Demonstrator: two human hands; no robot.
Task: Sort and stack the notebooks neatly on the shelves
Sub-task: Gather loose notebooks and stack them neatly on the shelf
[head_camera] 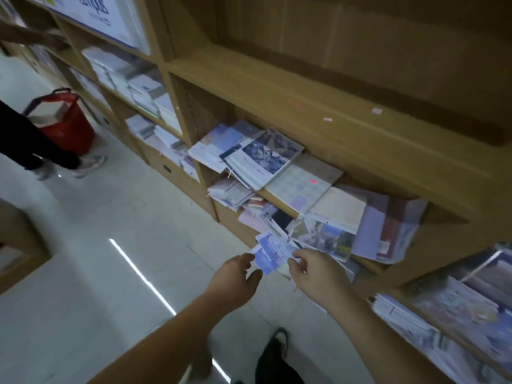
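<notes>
Our left hand (238, 275) and right hand (313, 273) both pinch the small blue notebooks (267, 256) at the lower shelf (371, 266) front edge; they look thin, light, floppy, so we'd grip near the spines

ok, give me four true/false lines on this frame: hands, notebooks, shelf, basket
1. The left hand and the right hand both hold the small blue-and-white notebooks at the shelf's front edge. True.
2. The red plastic basket stands on a shelf. False: it is on the floor at the left, beside another person's legs.
3. The notebook with the blue floral cover lies on top of a skewed pile that overhangs the wooden shelf. True.
4. The notebooks on that shelf are in neat, squared stacks. False: they lie askew and overlap.
</notes>
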